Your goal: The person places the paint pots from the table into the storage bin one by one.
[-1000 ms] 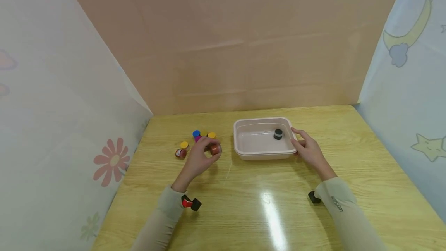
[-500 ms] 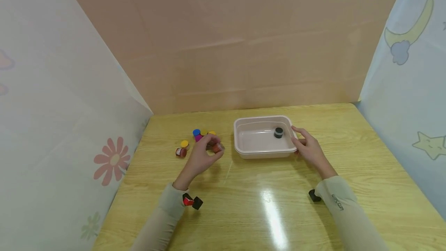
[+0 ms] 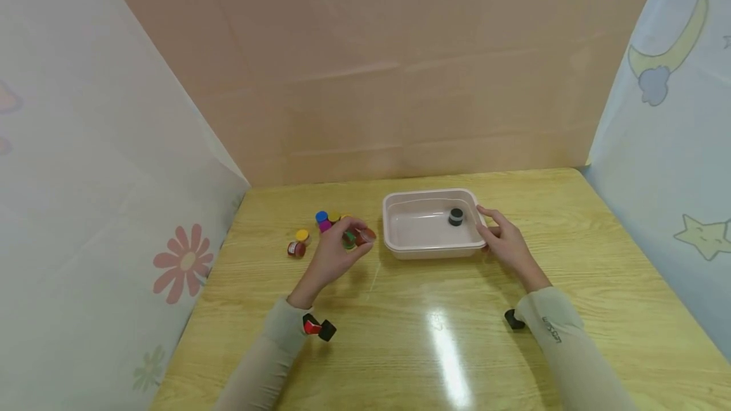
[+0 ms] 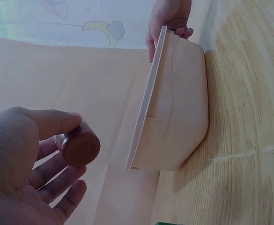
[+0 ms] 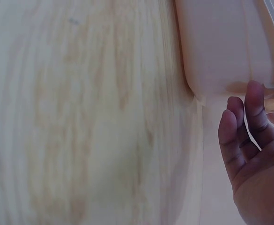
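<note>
At the near side of the wooden table (image 3: 400,354), we see a pale left sleeve (image 3: 263,354) and a right sleeve (image 3: 565,354) with lettering, and a black gadget (image 3: 327,330) at the left wrist. Beyond the cuffs, the two hands are well apart. The left hand (image 3: 334,255) pinches a reddish-brown jar (image 4: 80,147) between thumb and fingers, above the table and just left of the pale pink box (image 3: 414,224). The right hand (image 3: 505,243) grips that box at its right end. Beside the left hand we find a dark red jar (image 3: 296,249) on its side and, partly covered by the fingers, a green jar (image 3: 349,240). Inside the box, toward its right end, sits a black jar (image 3: 455,217). Slightly farther back we make out a yellow lid (image 3: 302,234), a purple jar (image 3: 325,226) and a blue lid (image 3: 322,215). Farthest away, a brownish sheet (image 3: 411,81) rises behind the table, between a flower-printed left wall (image 3: 114,195) and a right wall (image 3: 657,157) showing a moon (image 3: 682,40).
</note>
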{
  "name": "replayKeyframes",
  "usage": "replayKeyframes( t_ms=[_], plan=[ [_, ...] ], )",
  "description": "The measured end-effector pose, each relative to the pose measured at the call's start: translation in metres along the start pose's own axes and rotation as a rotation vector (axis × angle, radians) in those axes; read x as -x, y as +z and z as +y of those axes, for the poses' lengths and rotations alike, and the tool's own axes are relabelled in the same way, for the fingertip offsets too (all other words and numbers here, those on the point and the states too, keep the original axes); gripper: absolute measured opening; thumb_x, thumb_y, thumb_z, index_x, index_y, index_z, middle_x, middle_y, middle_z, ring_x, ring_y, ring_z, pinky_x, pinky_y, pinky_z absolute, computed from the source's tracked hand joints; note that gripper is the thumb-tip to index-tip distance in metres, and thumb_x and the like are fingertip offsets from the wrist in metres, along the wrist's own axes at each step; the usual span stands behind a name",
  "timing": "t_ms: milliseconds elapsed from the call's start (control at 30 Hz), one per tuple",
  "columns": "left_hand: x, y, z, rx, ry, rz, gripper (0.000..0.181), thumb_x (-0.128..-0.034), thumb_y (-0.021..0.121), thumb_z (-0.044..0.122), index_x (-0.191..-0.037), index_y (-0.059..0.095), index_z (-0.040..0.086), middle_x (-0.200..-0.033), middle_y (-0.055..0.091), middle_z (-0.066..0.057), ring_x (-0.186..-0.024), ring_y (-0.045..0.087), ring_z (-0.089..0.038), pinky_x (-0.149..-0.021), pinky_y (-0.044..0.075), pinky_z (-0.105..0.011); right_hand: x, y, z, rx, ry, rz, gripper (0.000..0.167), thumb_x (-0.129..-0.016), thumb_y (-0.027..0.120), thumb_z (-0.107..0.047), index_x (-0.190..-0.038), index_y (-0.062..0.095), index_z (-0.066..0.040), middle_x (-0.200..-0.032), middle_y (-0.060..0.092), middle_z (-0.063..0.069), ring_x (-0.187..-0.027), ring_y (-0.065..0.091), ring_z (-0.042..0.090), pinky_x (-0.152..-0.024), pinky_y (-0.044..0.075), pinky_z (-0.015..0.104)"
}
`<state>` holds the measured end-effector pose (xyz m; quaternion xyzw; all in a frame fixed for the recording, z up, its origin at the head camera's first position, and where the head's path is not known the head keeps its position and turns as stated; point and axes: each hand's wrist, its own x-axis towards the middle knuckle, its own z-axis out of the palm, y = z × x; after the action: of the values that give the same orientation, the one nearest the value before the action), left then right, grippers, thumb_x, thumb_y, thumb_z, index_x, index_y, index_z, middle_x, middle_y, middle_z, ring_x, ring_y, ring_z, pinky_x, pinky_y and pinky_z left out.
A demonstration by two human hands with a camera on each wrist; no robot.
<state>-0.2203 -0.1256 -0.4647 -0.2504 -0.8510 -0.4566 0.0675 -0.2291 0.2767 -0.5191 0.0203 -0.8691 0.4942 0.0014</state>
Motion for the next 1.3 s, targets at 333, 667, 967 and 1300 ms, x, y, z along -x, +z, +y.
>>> replayKeyframes(
  t_ms=[333,667,967,1300],
  plan=[
    [-0.006,0.004,0.0,0.062,-0.017,-0.013,0.032,-0.0944,0.078,0.018,-0.122,0.064,0.009,-0.113,0.07,-0.005,-0.098,0.067,-0.018,-0.088,0.059,-0.053,-0.001,0.003,-0.002,0.0,0.009,0.002,0.058,-0.11,0.052,-0.033,-0.161,0.036,-0.012,-0.107,0.072,0.033,-0.072,0.066,0.026,-0.062,0.058,0.035],
    [-0.015,0.016,-0.002,0.076,-0.008,-0.031,0.032,-0.0943,0.078,0.016,-0.122,0.064,0.009,-0.115,0.071,-0.004,-0.101,0.069,-0.018,-0.093,0.06,-0.044,0.0,0.004,-0.001,0.003,0.001,0.001,0.06,-0.11,0.051,-0.036,-0.162,0.034,-0.013,-0.109,0.071,0.034,-0.071,0.065,0.024,-0.06,0.057,0.035],
    [-0.028,0.035,0.005,0.131,-0.027,-0.078,0.033,-0.0945,0.078,0.017,-0.123,0.064,0.01,-0.117,0.07,-0.006,-0.106,0.07,-0.021,-0.098,0.059,-0.045,0.0,0.0,0.002,0.019,0.012,0.001,0.059,-0.11,0.049,-0.037,-0.163,0.033,-0.015,-0.117,0.068,0.037,-0.075,0.066,0.027,-0.062,0.058,0.034],
    [-0.042,0.053,0.013,0.193,-0.016,-0.095,0.034,-0.0927,0.079,0.014,-0.123,0.063,0.01,-0.118,0.07,-0.008,-0.107,0.071,-0.023,-0.097,0.059,-0.048,0.0,0.0,0.001,0.017,0.014,0.01,0.059,-0.11,0.05,-0.035,-0.162,0.034,-0.014,-0.115,0.069,0.036,-0.075,0.067,0.026,-0.063,0.058,0.033]
  ],
)
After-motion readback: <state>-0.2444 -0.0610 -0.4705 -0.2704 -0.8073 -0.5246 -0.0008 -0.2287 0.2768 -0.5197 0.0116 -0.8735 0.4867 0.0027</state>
